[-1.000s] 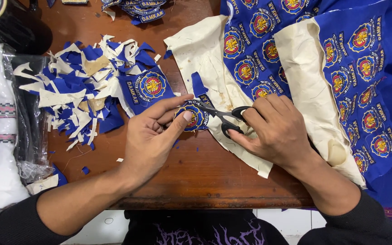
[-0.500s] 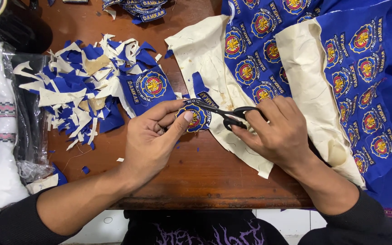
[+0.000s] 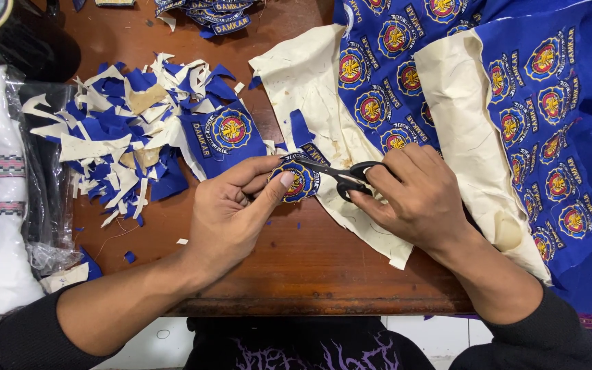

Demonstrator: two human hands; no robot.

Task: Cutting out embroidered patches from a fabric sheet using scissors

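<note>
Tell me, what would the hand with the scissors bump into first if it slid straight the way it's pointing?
Probably the round patch pinched in the left hand; the right hand aims its scissors leftward at it.

Glossy wooden table (image 3: 296,274), embroidered cloth patch (image 3: 297,182), black-handled metal scissors (image 3: 337,176), crinkled clear plastic bag (image 3: 42,171)

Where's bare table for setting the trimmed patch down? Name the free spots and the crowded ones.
Bare wooden table lies along the near edge beneath both hands, and between the scrap pile and the far patch stack. Crowded: the scraps left, the blue cloth right.
</note>
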